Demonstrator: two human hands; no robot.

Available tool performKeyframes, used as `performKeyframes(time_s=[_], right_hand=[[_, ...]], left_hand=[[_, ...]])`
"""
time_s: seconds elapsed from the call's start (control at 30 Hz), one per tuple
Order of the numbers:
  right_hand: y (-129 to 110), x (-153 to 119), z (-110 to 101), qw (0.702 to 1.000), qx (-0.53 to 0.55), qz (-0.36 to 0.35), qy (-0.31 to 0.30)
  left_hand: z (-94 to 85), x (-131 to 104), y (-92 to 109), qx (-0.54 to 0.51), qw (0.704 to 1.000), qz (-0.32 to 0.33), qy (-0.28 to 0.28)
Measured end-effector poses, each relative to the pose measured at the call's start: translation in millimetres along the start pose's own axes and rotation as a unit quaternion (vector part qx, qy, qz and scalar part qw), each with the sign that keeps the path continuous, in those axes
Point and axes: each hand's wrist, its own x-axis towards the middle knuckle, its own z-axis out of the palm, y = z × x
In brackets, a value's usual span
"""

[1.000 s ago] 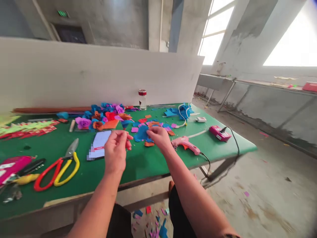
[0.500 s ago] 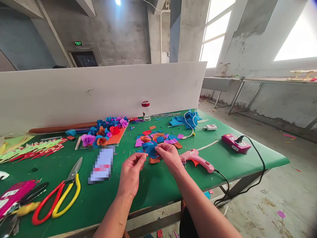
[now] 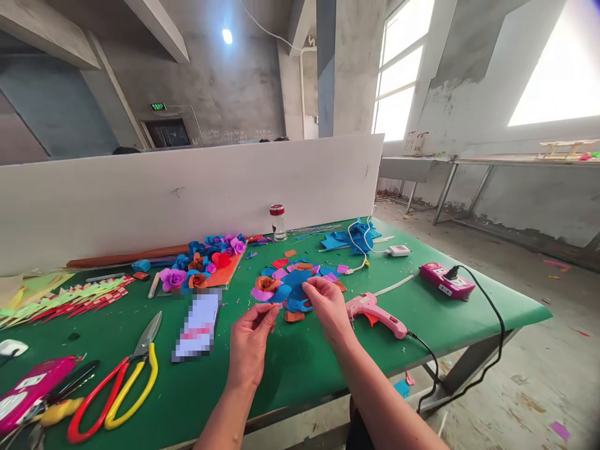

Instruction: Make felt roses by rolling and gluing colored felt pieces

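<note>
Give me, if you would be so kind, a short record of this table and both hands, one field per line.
Surface: green table
Left hand: fingertips together just below an orange and purple flower; whether they hold it is unclear
Right hand: pinching a blue paper piece
Tools: scissors with red and yellow handles, left; pink glue gun, right
Finished-looking items: heap of flowers, left of the paper scraps
Behind: red-lidded jar, before a white board

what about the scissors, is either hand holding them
No, the scissors lie on the table, apart from the left hand and right hand.
</note>
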Motion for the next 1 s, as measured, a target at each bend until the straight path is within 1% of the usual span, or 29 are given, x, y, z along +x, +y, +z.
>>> performKeyframes(time_s=[0.07,0.17,0.3,0.47,0.57,0.7,0.8,0.9,1.0], right_hand=[[-3,-1,1,1.000,0.006,-0.008,0.003],[-6,-5,4,1.000,0.019,-0.007,-0.009],[-8,-9,8,0.999,0.028,-0.001,-0.017],[-9,-10,8,1.000,0.013,-0.005,-0.015],[-9,-9,8,1.000,0.009,-0.006,-0.014],[-4,-9,11,1.000,0.015,-0.010,-0.012],[0,-8,13,1.000,-0.022,-0.019,-0.004],[2,-6,13,0.999,-0.048,-0.023,-0.009],[2,-6,13,0.999,-0.045,-0.017,-0.013]], left_hand=[[-2.6,1,0,0.023,0.999,0.023,0.006],[-3.9,0,2,0.043,0.998,0.040,0.007],[-2.4,-1,4,0.040,0.998,0.043,0.010],[-2.2,-1,2,0.029,0.999,0.045,0.009],[-1.4,-1,1,0.011,0.999,0.037,0.007],[2.7,-1,2,-0.052,0.999,0.003,0.008],[5.3,0,3,-0.083,0.996,-0.027,0.003],[6.1,1,3,-0.077,0.996,-0.041,0.001],[6.1,1,2,-0.050,0.998,-0.031,0.011]])
